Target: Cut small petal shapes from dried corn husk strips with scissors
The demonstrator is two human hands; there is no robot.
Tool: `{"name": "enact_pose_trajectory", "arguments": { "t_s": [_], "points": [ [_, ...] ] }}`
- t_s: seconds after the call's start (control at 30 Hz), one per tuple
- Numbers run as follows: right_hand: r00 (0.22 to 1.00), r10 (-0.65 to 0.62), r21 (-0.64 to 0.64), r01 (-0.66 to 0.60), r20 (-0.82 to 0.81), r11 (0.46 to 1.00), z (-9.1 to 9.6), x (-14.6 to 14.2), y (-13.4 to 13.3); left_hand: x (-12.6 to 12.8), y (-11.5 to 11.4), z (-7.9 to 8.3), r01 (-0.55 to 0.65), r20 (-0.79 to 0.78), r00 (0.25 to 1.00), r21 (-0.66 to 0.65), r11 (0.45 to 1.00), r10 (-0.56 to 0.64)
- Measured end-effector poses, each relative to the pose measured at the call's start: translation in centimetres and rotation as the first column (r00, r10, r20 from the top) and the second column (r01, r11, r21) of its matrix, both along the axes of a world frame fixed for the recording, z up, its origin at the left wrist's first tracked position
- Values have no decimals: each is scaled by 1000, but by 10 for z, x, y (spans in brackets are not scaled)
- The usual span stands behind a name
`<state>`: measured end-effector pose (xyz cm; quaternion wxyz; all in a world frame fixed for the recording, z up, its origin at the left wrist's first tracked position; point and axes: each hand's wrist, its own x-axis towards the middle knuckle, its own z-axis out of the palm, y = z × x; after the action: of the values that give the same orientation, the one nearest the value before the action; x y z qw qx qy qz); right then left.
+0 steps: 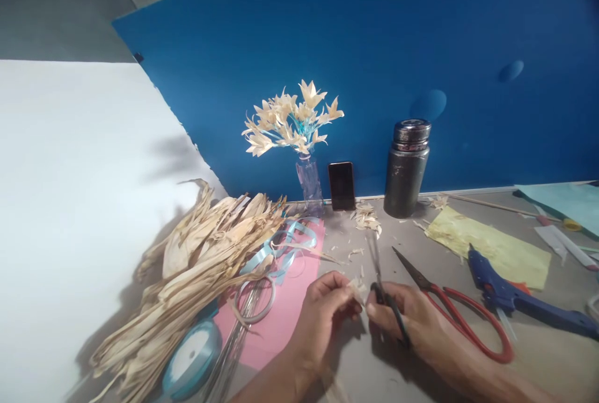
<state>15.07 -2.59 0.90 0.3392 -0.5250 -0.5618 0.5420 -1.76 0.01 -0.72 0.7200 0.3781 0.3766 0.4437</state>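
Note:
My left hand (330,303) pinches a small pale piece of corn husk (358,289) between thumb and fingers. Close by on the right, my right hand (405,315) is closed around black-handled scissors (378,269), whose blades point up and away. The fingertips of both hands come near each other around the husk piece; I cannot tell whether they touch. Beyond them lie husk scraps (367,218) on the grey table. A bundle of dried corn husks (206,266) is heaped to the left, with light blue ribbon (292,244) and thin wires (238,328) beside it.
Husk flowers (290,117) stand in a clear bottle (309,184) near a phone (341,186) and a dark flask (406,172). Rightward lie red-handled scissors (453,306), a blue glue gun (519,297) and yellow paper (496,250). Pink paper (259,340) and a ribbon roll (193,356) are leftward.

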Motion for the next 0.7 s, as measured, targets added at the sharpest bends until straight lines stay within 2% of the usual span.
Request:
{"name": "enact_pose_trajectory", "arguments": {
  "t_s": [0.1, 0.23, 0.47, 0.7],
  "points": [
    [973, 196, -12, -197, 120, 980, -5, 4, -1, -4, 2, 4, -42, 6, 999, 56, 998, 42],
    [938, 299, -43, -296, 177, 954, -6, 6, -5, -6, 2, 8, -60, -32, 997, 107, 993, 64],
    [927, 321, -32, -322, 195, 946, -9, 3, -6, -5, 2, 8, -78, -66, 994, 117, 990, 86],
    [935, 309, -54, -305, 172, 951, -13, 1, -6, -5, 2, 8, -88, -16, 996, 113, 990, 90]
  ]
}}
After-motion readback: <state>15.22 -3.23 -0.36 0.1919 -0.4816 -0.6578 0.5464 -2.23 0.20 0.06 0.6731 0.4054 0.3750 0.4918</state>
